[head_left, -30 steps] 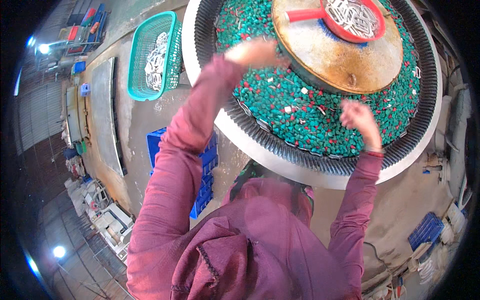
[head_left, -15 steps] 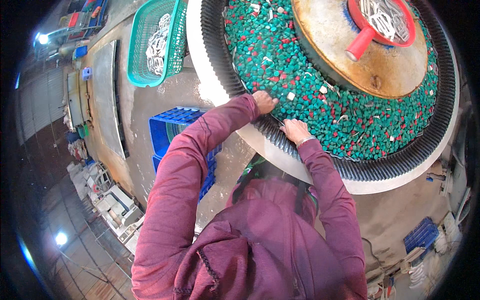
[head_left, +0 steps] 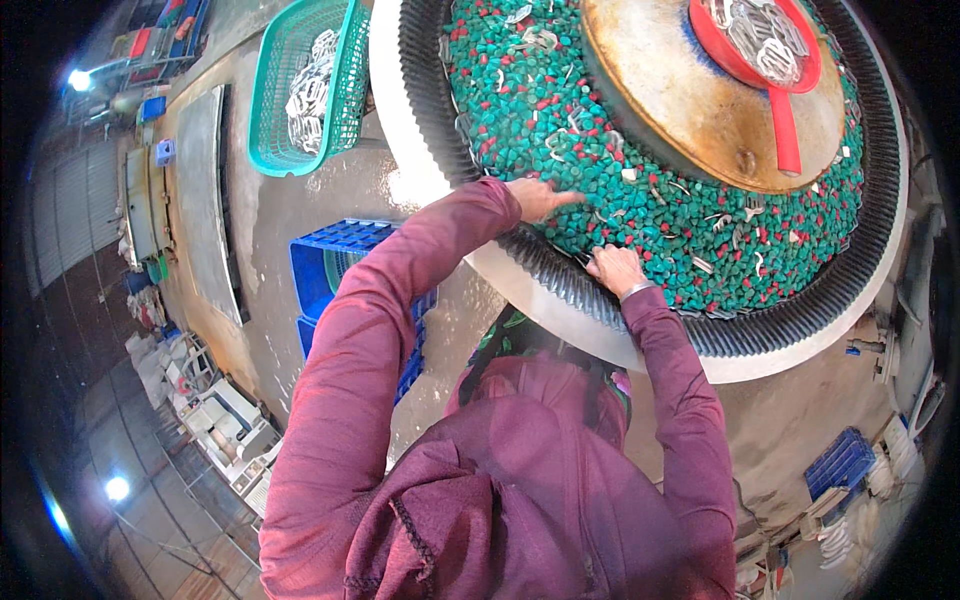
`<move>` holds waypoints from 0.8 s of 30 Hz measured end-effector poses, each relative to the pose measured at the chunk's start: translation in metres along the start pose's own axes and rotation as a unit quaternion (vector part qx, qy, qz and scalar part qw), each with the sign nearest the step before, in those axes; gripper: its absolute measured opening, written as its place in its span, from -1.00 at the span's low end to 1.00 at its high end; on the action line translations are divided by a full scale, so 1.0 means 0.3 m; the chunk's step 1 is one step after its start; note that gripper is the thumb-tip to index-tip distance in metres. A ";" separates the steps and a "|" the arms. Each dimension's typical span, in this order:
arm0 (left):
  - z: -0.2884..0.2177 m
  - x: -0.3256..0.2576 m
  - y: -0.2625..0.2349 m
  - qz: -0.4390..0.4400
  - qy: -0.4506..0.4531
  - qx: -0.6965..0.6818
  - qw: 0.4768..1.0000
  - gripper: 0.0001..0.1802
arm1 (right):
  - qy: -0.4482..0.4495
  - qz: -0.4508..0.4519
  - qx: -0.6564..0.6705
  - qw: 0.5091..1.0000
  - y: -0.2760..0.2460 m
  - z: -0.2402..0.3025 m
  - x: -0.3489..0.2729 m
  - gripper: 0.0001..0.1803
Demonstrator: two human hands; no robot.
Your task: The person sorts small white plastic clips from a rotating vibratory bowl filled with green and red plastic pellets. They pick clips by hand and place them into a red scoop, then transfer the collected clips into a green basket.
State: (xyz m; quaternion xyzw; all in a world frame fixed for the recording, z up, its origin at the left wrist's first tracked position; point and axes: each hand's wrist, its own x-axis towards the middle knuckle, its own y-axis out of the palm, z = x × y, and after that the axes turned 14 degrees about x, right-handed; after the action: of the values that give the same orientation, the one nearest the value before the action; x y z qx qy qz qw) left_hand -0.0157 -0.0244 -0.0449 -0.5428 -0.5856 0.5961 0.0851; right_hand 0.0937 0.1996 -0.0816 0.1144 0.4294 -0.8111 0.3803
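Observation:
A round tub (head_left: 745, 367) with a white rim and a ribbed black inner wall holds green and red tumbling chips (head_left: 590, 170), with flat metal pieces (head_left: 540, 40) scattered among them. Over the chips near the wall, my left hand (head_left: 540, 200) is open, its index finger stretched to the right. Lower right, at the ribbed wall, the fingers of my right hand (head_left: 618, 268) are curled together. What they pinch is too small to name. On the tub's rusty centre dome (head_left: 680, 110) sits a red handled pan (head_left: 705, 40) full of metal pieces.
A green basket (head_left: 255, 120) of similar metal pieces stands left of the tub. Blue crates (head_left: 312, 270) stand on the wet floor below it, and another blue crate (head_left: 840, 462) lies at far right. A flat grey panel (head_left: 205, 190) is farther left.
The red pan has turned, its handle swinging from lower left to straight down. My left hand has reached right with its finger extended; my right hand has shifted slightly right. The chips have shifted, showing different metal pieces.

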 end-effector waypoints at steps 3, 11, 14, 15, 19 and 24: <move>0.012 -0.016 -0.119 -0.051 -0.085 -0.226 0.969 -0.33 | 0.074 0.015 0.147 0.986 -0.075 -0.017 -0.026 -0.63; 0.021 -0.098 -0.276 -0.054 0.051 -0.821 0.566 -0.62 | 0.030 -0.003 0.602 0.798 -0.379 -0.013 -0.255 -0.57; 0.000 -0.100 -0.326 -0.007 -0.040 -0.749 0.662 -0.50 | -0.113 -0.029 0.753 0.648 -0.446 0.025 -0.342 -0.49; -0.029 -0.100 -0.376 0.001 -0.108 -0.631 0.769 -0.48 | -0.114 -0.027 0.781 0.614 -0.469 0.037 -0.360 -0.49; 0.000 -0.009 -0.178 0.131 -0.137 0.038 0.981 -0.56 | -0.114 -0.048 0.868 0.480 -0.509 0.080 -0.368 -0.52; -0.026 -0.019 0.054 -0.019 -0.172 0.264 0.949 -0.81 | -0.155 -0.034 0.854 0.495 -0.443 0.077 -0.292 -0.64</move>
State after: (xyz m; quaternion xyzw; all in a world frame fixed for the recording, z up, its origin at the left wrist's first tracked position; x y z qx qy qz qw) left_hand 0.0011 -0.0286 -0.0523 -0.3790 -0.4231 0.8119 0.1349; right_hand 0.0621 0.2723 0.0583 0.2411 -0.5354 -0.7990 0.1296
